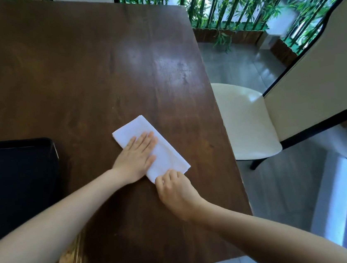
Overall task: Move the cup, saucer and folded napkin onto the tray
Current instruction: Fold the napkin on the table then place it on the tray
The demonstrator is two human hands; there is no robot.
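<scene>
I have the folded napkin [150, 148] in hand, so this is the napkin step. It lies flat on the dark wooden surface [75, 77], its long side running from about 11 o'clock to 5 o'clock, near the surface's right edge. My left hand [135, 155] is spread open, palm down, pressing the napkin's left half flat. My right hand [175, 190] is curled at the napkin's near corner, fingers bent as if pinching that corner, though I cannot tell whether the cloth is actually caught between them. The tray [18, 179], black and rimmed, sits at 9 o'clock from the napkin, apart from it, partly cut off by the left edge of view. I see no cup or saucer here.

Next, I judge, I need a firm hold on the near edge, a lift that keeps the fold intact, and a carry leftward over the tray's rim.
</scene>
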